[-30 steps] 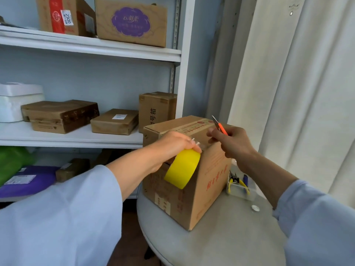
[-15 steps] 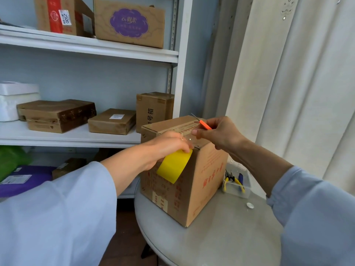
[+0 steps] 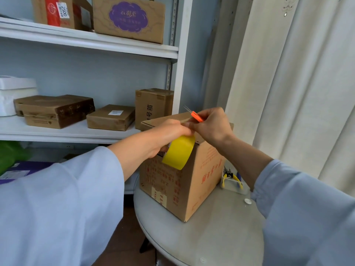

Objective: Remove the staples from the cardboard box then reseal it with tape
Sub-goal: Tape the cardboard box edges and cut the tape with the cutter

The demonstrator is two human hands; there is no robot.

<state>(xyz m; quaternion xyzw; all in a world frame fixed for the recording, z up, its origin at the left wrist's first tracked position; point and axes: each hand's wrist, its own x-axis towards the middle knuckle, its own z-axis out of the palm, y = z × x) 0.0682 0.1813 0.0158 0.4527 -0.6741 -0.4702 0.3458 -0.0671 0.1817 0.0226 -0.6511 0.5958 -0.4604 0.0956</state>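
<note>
We see left hand (image 3: 169, 133) gripping yellow tape roll (image 3: 178, 152) at top edge of printed brown cardboard box (image 3: 180, 181). Right hand (image 3: 209, 124) holds orange-handled snips (image 3: 196, 115), blades pointing up-left past its fingertips (image 3: 189, 124), touching left fingers.

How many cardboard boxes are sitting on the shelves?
5: two on the top shelf, red-labelled and purple-labelled; three on the middle shelf, dark, flat and upright. Others may be hidden.

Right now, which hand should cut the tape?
Right. The right hand already grips the orange-handled snips, blades over the brown cardboard box. The left hand holds the yellow tape roll.
</note>
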